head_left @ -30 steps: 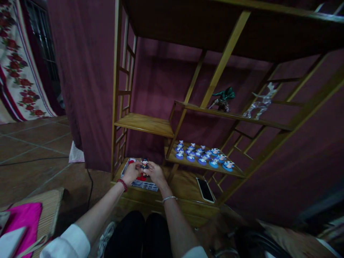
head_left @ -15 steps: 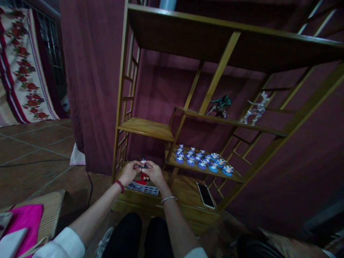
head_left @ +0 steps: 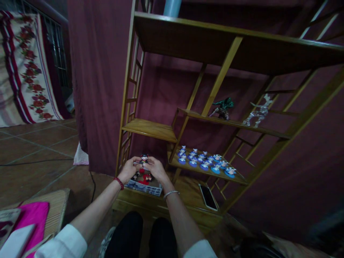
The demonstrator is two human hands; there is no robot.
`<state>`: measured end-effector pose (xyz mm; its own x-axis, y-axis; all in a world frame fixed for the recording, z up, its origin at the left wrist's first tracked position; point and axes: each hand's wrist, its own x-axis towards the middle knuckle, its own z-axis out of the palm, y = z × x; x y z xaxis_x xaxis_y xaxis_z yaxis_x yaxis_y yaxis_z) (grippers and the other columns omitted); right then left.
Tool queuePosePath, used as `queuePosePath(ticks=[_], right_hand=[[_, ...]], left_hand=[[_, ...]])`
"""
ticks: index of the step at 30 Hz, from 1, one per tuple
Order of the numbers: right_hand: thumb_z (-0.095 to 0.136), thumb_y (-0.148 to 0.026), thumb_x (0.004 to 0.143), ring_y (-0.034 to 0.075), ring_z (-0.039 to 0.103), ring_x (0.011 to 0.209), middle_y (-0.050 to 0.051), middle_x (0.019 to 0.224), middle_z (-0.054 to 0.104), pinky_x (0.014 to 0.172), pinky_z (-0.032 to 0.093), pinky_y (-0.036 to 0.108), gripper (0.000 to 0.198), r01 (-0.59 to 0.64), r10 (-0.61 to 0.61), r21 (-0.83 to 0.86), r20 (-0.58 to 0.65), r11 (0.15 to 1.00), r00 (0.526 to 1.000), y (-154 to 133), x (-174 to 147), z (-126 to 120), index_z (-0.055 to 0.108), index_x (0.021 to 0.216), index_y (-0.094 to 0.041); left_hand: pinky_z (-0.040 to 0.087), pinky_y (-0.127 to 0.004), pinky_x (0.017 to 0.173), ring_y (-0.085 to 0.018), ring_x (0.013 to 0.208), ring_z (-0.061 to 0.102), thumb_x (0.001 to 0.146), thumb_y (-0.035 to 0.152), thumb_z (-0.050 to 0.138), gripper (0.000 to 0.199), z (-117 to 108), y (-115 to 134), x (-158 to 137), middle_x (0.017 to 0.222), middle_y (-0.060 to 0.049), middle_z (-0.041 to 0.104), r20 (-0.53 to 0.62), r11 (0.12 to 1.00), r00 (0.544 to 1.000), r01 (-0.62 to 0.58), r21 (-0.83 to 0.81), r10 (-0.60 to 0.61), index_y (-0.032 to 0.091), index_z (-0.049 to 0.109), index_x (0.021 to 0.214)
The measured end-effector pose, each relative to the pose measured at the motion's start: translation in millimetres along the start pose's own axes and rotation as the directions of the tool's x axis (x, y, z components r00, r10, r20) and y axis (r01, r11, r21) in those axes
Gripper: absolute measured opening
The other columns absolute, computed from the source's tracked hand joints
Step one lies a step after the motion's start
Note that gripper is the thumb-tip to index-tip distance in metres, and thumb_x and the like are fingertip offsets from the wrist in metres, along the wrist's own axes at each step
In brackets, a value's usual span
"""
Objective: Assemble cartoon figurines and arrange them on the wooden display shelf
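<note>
Both hands hold one small figurine [head_left: 144,158] with black hair and red-and-black clothing, upright above an open box [head_left: 150,190] on the lowest left shelf. My left hand [head_left: 129,170] pinches its left side, a red bead bracelet on the wrist. My right hand [head_left: 156,169] pinches the other side, with a silver bangle on that wrist. Inside the box below lie red and black figurines [head_left: 148,177], partly hidden by my hands. Several blue-and-white figurines [head_left: 204,164] on round bases stand in rows on the shelf to the right.
A phone [head_left: 208,197] lies on the lower right shelf. Higher up stand a green-and-dark figure [head_left: 224,107] and a clear deer-like figure [head_left: 258,111]. A blue cylinder [head_left: 172,8] is on top. At left, a woven mat seat [head_left: 57,204] carries pink cloth [head_left: 40,218].
The view has shifted slightly, so the shelf appears lower and farther right. Both hands still grip the figurine over the box, and more of the figurines inside shows.
</note>
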<state>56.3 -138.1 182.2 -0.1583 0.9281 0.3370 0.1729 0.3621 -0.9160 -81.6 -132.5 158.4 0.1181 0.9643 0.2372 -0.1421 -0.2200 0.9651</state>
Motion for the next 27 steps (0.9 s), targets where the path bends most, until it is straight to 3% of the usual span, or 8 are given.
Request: queuePosePath(ticks=[10, 17, 27], right_hand=[[0.062, -0.025, 0.058, 0.015, 0.059, 0.063, 0.001, 0.069, 0.063, 0.059, 0.046, 0.027, 0.016, -0.046, 0.049, -0.097, 0.034, 0.994, 0.998, -19.8, 17.2, -3.1, 0.055, 0.070, -0.017], [0.063, -0.029, 0.059, 0.013, 0.058, 0.062, 0.000, 0.071, 0.063, 0.059, 0.046, 0.024, 0.021, -0.042, 0.048, -0.042, 0.149, 0.998, 0.988, -40.8, 14.9, -1.4, 0.057, 0.075, -0.016], [0.063, -0.027, 0.060, 0.014, 0.059, 0.066, 0.001, 0.073, 0.064, 0.064, 0.047, 0.028, 0.024, -0.002, 0.014, -0.083, 0.148, 0.997, 0.989, -39.2, 21.8, -2.5, 0.061, 0.080, -0.015]], left_hand=[[0.044, -0.024, 0.065, -0.011, 0.066, 0.057, 0.059, 0.016, 0.062, 0.038, -2.7, 23.8, -5.5, 0.077, -0.004, 0.061, 0.061, 0.987, 0.996, 0.080, -0.137, -0.072, 0.010, 0.054, 0.096], [0.043, -0.023, 0.064, -0.011, 0.066, 0.057, 0.058, 0.018, 0.064, 0.044, -8.9, 34.2, -8.5, 0.075, -0.004, 0.063, 0.065, 0.993, 0.996, 0.072, -0.090, -0.066, 0.009, 0.055, 0.100], [0.042, -0.023, 0.062, -0.011, 0.062, 0.056, 0.054, 0.019, 0.067, 0.046, -10.0, 42.8, -6.3, 0.072, -0.005, 0.063, 0.008, 0.997, 0.998, 0.058, -0.053, -0.057, 0.007, 0.056, 0.098]])
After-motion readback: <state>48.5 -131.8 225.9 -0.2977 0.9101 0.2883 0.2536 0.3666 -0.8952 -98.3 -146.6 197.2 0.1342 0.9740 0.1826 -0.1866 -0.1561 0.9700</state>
